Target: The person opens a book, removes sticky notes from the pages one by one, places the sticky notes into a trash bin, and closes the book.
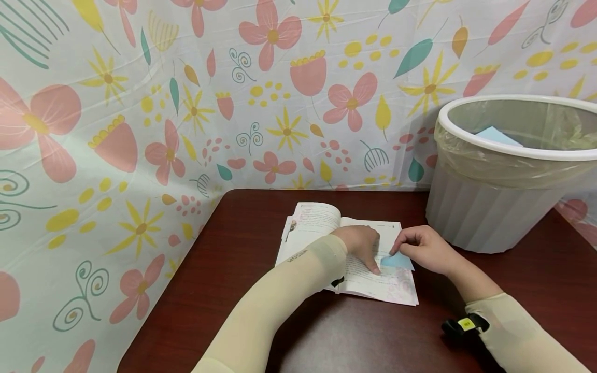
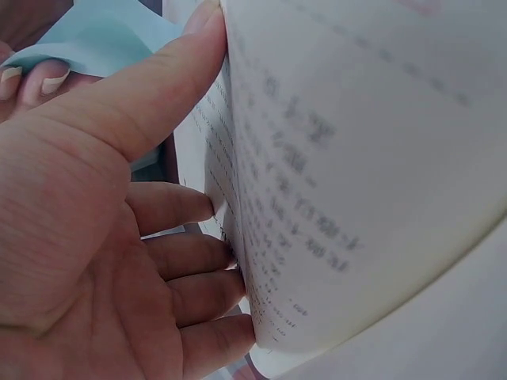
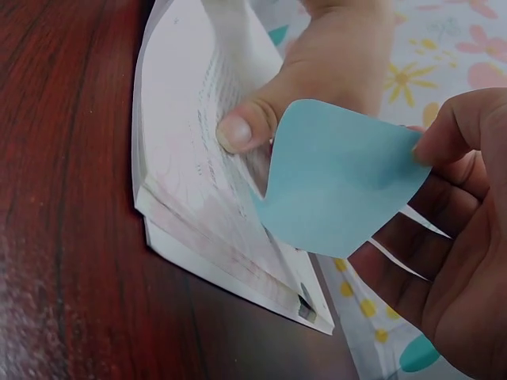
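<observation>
An open book (image 1: 308, 233) with printed pages lies on the dark red table. My left hand (image 1: 361, 242) rests across its right page, thumb and fingertips touching the paper. In the left wrist view the thumb (image 2: 150, 95) is stretched out and a page (image 2: 317, 158) curves up beside the fingers. A light blue sticky note (image 3: 341, 182) is bent up from the right page, its lower end against the paper. My right hand (image 1: 426, 249) pinches the note's free edge between thumb and index finger, just right of the left hand.
A grey waste bin (image 1: 494, 207) with a white rim and a clear liner stands on the table at the right. Another light blue paper (image 1: 499, 135) shows inside it. A flower-patterned curtain (image 1: 261, 103) hangs behind and to the left of the table.
</observation>
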`<state>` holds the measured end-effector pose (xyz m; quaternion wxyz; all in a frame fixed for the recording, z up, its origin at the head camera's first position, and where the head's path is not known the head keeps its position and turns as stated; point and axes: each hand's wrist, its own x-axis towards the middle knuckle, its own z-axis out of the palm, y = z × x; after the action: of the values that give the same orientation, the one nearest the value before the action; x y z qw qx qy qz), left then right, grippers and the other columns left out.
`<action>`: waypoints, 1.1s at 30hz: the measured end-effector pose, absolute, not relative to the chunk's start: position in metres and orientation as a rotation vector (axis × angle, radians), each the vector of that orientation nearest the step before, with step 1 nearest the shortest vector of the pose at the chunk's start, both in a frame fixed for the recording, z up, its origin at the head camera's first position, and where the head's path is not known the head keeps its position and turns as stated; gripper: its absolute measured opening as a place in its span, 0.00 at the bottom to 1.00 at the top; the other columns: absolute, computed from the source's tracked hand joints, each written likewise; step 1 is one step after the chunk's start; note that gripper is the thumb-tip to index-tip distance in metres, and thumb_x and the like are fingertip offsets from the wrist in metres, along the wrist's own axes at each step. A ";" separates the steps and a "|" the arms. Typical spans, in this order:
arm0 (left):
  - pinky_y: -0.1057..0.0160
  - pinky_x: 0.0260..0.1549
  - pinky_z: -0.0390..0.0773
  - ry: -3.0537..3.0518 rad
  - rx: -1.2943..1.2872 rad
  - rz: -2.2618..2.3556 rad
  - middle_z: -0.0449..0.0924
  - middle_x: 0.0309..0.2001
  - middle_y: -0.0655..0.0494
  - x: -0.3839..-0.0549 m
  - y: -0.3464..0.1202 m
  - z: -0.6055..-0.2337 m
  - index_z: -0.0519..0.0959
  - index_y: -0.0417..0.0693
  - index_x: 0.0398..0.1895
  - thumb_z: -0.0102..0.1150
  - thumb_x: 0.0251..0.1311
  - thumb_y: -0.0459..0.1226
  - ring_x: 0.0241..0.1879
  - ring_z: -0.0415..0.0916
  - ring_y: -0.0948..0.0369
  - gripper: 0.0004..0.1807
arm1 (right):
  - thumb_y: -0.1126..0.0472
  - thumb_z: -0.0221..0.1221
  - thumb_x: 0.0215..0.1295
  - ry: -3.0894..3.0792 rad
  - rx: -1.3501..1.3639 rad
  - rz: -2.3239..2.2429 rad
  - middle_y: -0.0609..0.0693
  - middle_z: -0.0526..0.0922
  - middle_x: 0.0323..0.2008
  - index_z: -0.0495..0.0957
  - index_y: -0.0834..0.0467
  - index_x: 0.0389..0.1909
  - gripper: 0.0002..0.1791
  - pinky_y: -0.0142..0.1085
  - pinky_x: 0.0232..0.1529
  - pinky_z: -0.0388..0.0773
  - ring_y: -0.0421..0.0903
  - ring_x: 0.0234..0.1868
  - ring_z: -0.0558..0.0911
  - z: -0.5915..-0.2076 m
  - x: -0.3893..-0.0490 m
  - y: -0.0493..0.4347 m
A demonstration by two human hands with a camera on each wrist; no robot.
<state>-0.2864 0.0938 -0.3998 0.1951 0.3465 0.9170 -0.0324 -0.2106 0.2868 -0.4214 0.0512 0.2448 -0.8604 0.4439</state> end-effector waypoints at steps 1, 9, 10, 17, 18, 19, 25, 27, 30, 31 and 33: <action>0.68 0.62 0.73 2.570 0.970 -0.093 0.78 0.63 0.68 -0.286 0.094 -0.400 0.75 0.62 0.67 0.76 0.45 0.66 0.63 0.75 0.67 0.45 | 0.75 0.56 0.66 -2.617 0.749 1.351 0.51 0.89 0.29 0.88 0.54 0.31 0.16 0.31 0.27 0.72 0.31 0.28 0.73 -0.421 -0.210 0.286; 0.67 0.66 0.71 2.572 0.956 -0.119 0.76 0.67 0.68 -0.285 0.095 -0.399 0.72 0.63 0.71 0.76 0.45 0.66 0.68 0.72 0.68 0.49 | 0.76 0.56 0.66 -2.616 0.760 1.313 0.50 0.89 0.28 0.88 0.53 0.29 0.17 0.31 0.29 0.74 0.32 0.28 0.75 -0.421 -0.209 0.284; 0.67 0.66 0.71 2.573 0.952 -0.118 0.75 0.67 0.68 -0.285 0.095 -0.399 0.72 0.63 0.72 0.76 0.45 0.66 0.68 0.72 0.68 0.49 | 0.76 0.56 0.66 -2.614 0.764 1.310 0.51 0.89 0.28 0.87 0.54 0.29 0.17 0.31 0.29 0.74 0.32 0.27 0.74 -0.421 -0.209 0.284; 0.67 0.64 0.73 2.582 0.942 -0.126 0.76 0.66 0.69 -0.285 0.095 -0.400 0.72 0.64 0.72 0.76 0.43 0.67 0.66 0.73 0.68 0.50 | 0.76 0.56 0.64 -2.619 0.765 1.288 0.52 0.88 0.27 0.87 0.53 0.28 0.18 0.31 0.27 0.73 0.32 0.25 0.71 -0.418 -0.205 0.279; 0.67 0.63 0.73 2.585 0.947 -0.130 0.77 0.65 0.68 -0.285 0.096 -0.400 0.72 0.64 0.71 0.76 0.43 0.67 0.65 0.74 0.68 0.50 | 0.76 0.57 0.64 -2.622 0.769 1.278 0.50 0.88 0.27 0.87 0.53 0.28 0.17 0.31 0.28 0.73 0.32 0.25 0.72 -0.417 -0.205 0.278; 0.67 0.62 0.74 2.588 0.952 -0.133 0.78 0.64 0.68 -0.285 0.096 -0.401 0.73 0.64 0.71 0.76 0.43 0.67 0.63 0.74 0.68 0.49 | 0.76 0.57 0.64 -2.625 0.769 1.270 0.50 0.88 0.27 0.87 0.53 0.28 0.17 0.31 0.28 0.74 0.32 0.26 0.73 -0.417 -0.205 0.278; 0.68 0.60 0.74 2.601 0.974 -0.135 0.79 0.62 0.69 -0.285 0.096 -0.402 0.74 0.64 0.69 0.77 0.43 0.67 0.61 0.76 0.69 0.48 | 0.76 0.57 0.63 -2.642 0.772 1.236 0.48 0.89 0.27 0.87 0.52 0.27 0.17 0.31 0.29 0.74 0.32 0.26 0.72 -0.416 -0.205 0.276; 0.68 0.60 0.74 2.601 0.978 -0.135 0.79 0.62 0.68 -0.285 0.095 -0.402 0.74 0.64 0.69 0.77 0.43 0.67 0.61 0.76 0.69 0.48 | 0.76 0.57 0.63 -2.642 0.770 1.234 0.47 0.89 0.27 0.87 0.51 0.27 0.18 0.31 0.29 0.75 0.32 0.26 0.73 -0.415 -0.203 0.275; 0.68 0.60 0.75 2.600 0.981 -0.129 0.79 0.62 0.68 -0.285 0.095 -0.402 0.74 0.64 0.69 0.77 0.43 0.66 0.61 0.76 0.69 0.47 | 0.76 0.56 0.63 -2.639 0.775 1.227 0.45 0.89 0.28 0.86 0.51 0.27 0.18 0.31 0.31 0.77 0.33 0.29 0.78 -0.414 -0.202 0.273; 0.68 0.60 0.75 2.601 0.981 -0.127 0.79 0.62 0.68 -0.285 0.095 -0.402 0.74 0.64 0.69 0.77 0.43 0.66 0.61 0.76 0.69 0.47 | 0.77 0.56 0.62 -2.636 0.778 1.229 0.44 0.89 0.28 0.86 0.51 0.27 0.18 0.31 0.31 0.78 0.33 0.30 0.79 -0.413 -0.201 0.272; 0.68 0.60 0.75 2.603 0.980 -0.125 0.80 0.62 0.68 -0.285 0.094 -0.402 0.75 0.64 0.68 0.77 0.43 0.66 0.60 0.76 0.69 0.46 | 0.77 0.56 0.62 -2.628 0.785 1.236 0.44 0.88 0.27 0.86 0.51 0.26 0.18 0.31 0.32 0.79 0.33 0.31 0.80 -0.413 -0.200 0.271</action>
<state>-0.2849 0.0940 -0.4016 0.1775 0.3464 0.9201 -0.0441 -0.2000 0.2705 -0.4125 0.0665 0.2603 -0.8717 0.4099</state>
